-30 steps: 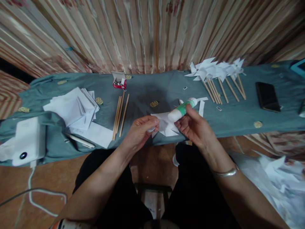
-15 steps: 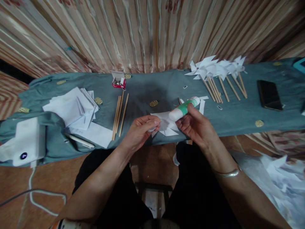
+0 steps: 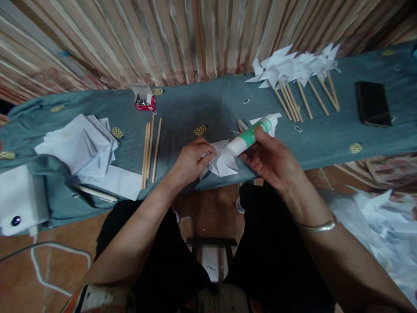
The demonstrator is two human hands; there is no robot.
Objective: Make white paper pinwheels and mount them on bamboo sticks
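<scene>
A green and white glue stick is held in my right hand, tilted with its white end toward the lower left. Just left of it, a folded white paper pinwheel lies near the front edge of the cloth. My left hand is closed at the pinwheel's left side, its fingertips pinched over something small and white that I cannot make out clearly. White paper strips and what may be scissors, partly hidden, lie behind the glue stick.
Wooden sticks, an open red box of metal pins and a paper stack are on the left. Finished pinwheels and a black phone are at the right. A white device sits far left.
The view has shifted, so the table items appear moved. My left hand has come down onto the pinwheel; the white disc at its fingertips is now mostly hidden. My right hand still holds the glue stick.
</scene>
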